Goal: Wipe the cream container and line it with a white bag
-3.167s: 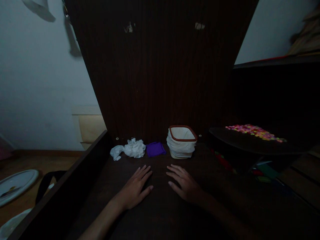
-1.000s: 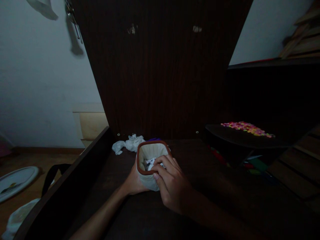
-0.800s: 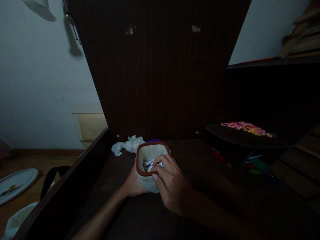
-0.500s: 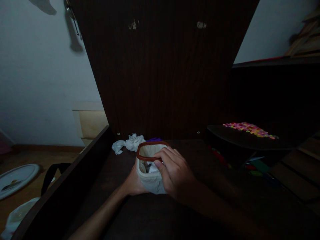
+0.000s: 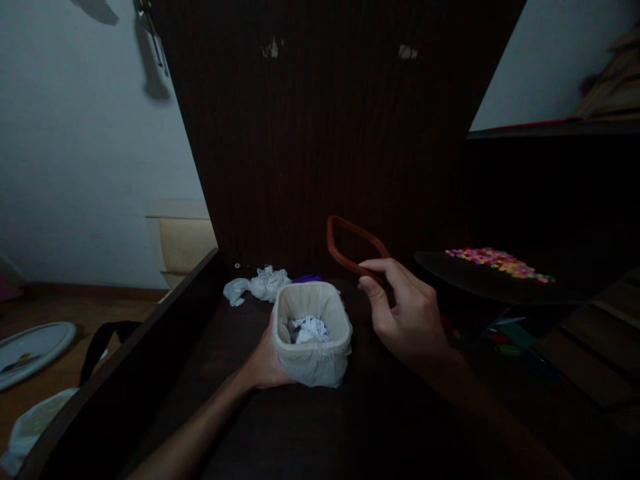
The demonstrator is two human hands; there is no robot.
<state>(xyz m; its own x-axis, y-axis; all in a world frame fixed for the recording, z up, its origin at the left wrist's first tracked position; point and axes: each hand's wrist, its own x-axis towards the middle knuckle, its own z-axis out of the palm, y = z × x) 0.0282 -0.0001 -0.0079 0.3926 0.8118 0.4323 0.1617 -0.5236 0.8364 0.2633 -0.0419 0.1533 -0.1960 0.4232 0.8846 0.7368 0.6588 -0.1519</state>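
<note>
inside lined bin (image 5: 316, 365), illegibly marked paper (image 5: 311, 329)

Your right hand (image 5: 405, 310) holds the brown frame (image 5: 343, 259) tilted, apart from the bin (image 5: 317, 368).
Your left hand (image 5: 266, 363) grips the bin's side; crumpled white scraps (image 5: 311, 330) lie inside, a white bag (image 5: 270, 285) and purple item (image 5: 307, 279) behind.

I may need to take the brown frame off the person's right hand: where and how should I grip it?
Probably pinch the left end of the brown frame, coming from the left. It is a thin, tilted loop, so thumb and finger should fit around it; the right hand pinches near the other end, leaving that part free.
</note>
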